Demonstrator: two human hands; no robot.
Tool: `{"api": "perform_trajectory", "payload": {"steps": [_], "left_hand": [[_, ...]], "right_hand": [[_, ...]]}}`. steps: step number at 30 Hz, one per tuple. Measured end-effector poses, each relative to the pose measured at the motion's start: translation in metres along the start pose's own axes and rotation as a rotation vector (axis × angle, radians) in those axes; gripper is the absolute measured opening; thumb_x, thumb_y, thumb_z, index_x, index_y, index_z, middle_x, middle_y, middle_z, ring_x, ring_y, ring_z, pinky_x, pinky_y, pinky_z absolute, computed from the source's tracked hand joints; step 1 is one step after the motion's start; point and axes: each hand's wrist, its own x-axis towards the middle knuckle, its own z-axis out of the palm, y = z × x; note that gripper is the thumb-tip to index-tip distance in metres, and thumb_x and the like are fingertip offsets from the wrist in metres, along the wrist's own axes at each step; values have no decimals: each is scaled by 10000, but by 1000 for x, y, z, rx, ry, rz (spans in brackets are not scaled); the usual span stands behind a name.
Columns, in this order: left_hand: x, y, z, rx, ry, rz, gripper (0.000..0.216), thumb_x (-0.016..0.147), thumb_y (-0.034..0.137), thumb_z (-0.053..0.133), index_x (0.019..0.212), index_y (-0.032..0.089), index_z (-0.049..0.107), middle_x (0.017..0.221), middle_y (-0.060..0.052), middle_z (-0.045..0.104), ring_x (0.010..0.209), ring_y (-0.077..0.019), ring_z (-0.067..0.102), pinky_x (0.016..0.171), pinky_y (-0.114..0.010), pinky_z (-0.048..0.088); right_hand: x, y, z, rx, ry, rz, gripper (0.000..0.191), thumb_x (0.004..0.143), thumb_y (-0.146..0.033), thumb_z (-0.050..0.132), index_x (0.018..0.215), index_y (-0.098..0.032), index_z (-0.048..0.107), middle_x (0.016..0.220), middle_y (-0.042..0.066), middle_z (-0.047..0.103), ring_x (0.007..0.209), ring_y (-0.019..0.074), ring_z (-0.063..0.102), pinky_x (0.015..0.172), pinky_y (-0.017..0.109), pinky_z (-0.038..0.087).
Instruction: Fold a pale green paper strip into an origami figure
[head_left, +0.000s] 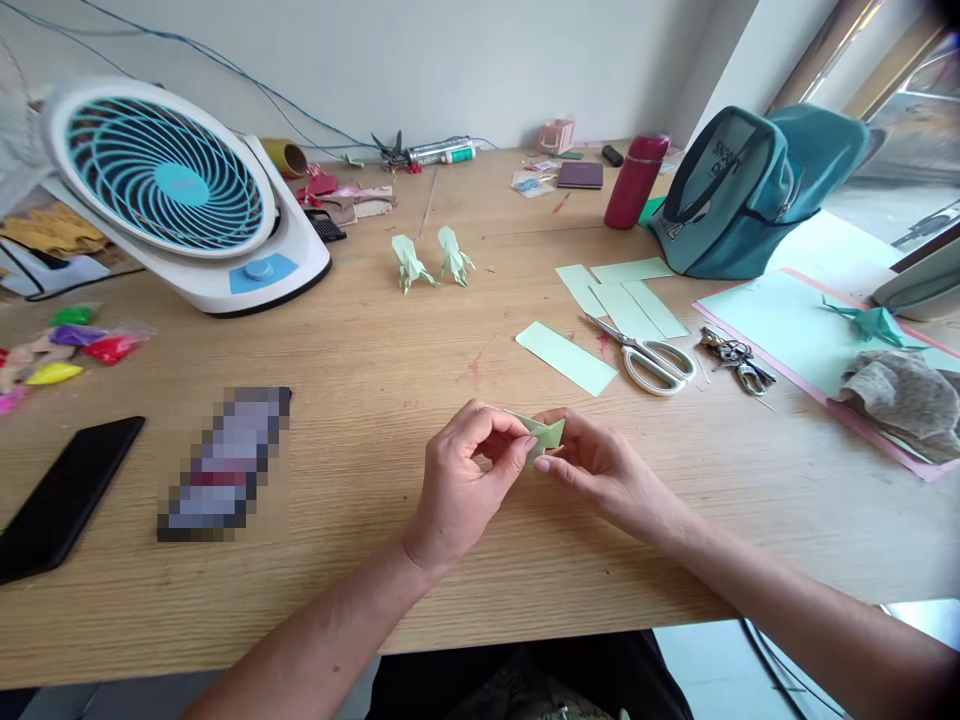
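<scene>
Between my two hands, just above the front of the wooden table, is a small folded piece of light green paper (551, 434). My left hand (472, 470) pinches its left side between thumb and fingers. From the other side my right hand (600, 465) grips it, the fingers behind the paper and the thumb at its lower edge. Part of the paper is hidden by the fingers. Beyond the hands lies a pale green paper strip (566, 357), with white-handled scissors (652, 362) to its right. Two folded green paper figures (409, 262) stand farther back.
More green paper strips (630, 300) lie behind the scissors, with keys (739, 360) at their right. A fan (255, 270) stands at the back left. Two phones, one black (71, 490), lie at left. A red bottle (636, 180) and teal backpack (742, 200) stand back right.
</scene>
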Motion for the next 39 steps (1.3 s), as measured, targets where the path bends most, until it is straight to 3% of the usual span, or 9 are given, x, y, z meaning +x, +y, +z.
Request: {"api": "perform_trajectory", "payload": {"steps": [4, 8, 14, 18, 25, 29, 31, 36, 39], "left_hand": [[1, 4, -5, -89, 51, -86, 94, 895, 155, 665, 808, 180, 637, 811, -1, 625, 723, -91, 587, 629, -191, 499], [1, -1, -10, -173, 98, -197, 101, 880, 181, 679, 793, 178, 628, 797, -1, 627, 693, -90, 586, 579, -184, 482], [1, -6, -11, -432, 106, -374, 154, 877, 266, 701, 799, 171, 608, 700, 35, 587, 520, -46, 495, 474, -163, 428], [3, -5, -9, -644, 91, -460, 198, 869, 299, 718, 798, 166, 590, 665, 48, 561, 518, -40, 484, 484, -157, 418], [3, -4, -9, -583, 85, -397, 157, 870, 281, 718, 828, 163, 623, 631, 59, 539, 507, -32, 457, 465, -141, 380], [1, -3, -9, -550, 63, -359, 153, 892, 295, 695, 845, 170, 619, 641, 57, 542, 520, -40, 472, 480, -147, 406], [1, -4, -9, -565, 48, -349, 160, 897, 307, 688, 847, 173, 615, 650, 53, 545, 528, -45, 478, 482, -152, 413], [1, -7, -9, -587, 51, -352, 183, 902, 329, 681, 836, 179, 600, 617, 58, 520, 507, -50, 456, 463, -160, 391], [2, -9, -9, -556, 55, -356, 194, 905, 340, 678, 830, 179, 598, 604, 59, 514, 495, -51, 457, 449, -160, 380]], "right_hand": [[8, -10, 9, -61, 2, 4, 112, 913, -308, 655, 887, -204, 622, 869, 8, 662, 859, 163, 641, 785, 291, 510], [19, -12, 20, -94, 51, -97, 98, 937, -260, 600, 871, -205, 646, 782, -10, 646, 754, 137, 612, 695, 257, 488], [22, -5, 30, -205, 165, -254, 146, 945, -194, 591, 1058, -235, 674, 932, -7, 718, 835, 126, 655, 828, 258, 509], [22, -2, 32, -320, 241, -301, 96, 917, -190, 633, 1003, -221, 665, 872, -12, 712, 785, 127, 647, 781, 250, 503], [23, 4, 31, -360, 290, -329, 91, 957, -207, 576, 931, -221, 662, 807, -4, 656, 741, 135, 603, 715, 274, 480], [26, 4, 30, -225, 263, -344, 112, 973, -271, 573, 1055, -238, 642, 1139, 67, 648, 1073, 196, 607, 884, 332, 511], [28, 4, 30, -84, 202, -289, 187, 979, -306, 567, 1154, -247, 594, 1228, 82, 620, 1116, 199, 601, 908, 348, 522], [29, 5, 30, 66, 146, -184, 300, 956, -342, 606, 1231, -237, 551, 1026, 46, 671, 900, 165, 635, 791, 311, 534], [30, 6, 29, 21, 185, -172, 169, 940, -367, 625, 998, -209, 633, 816, 8, 623, 737, 138, 585, 668, 272, 497]]}}
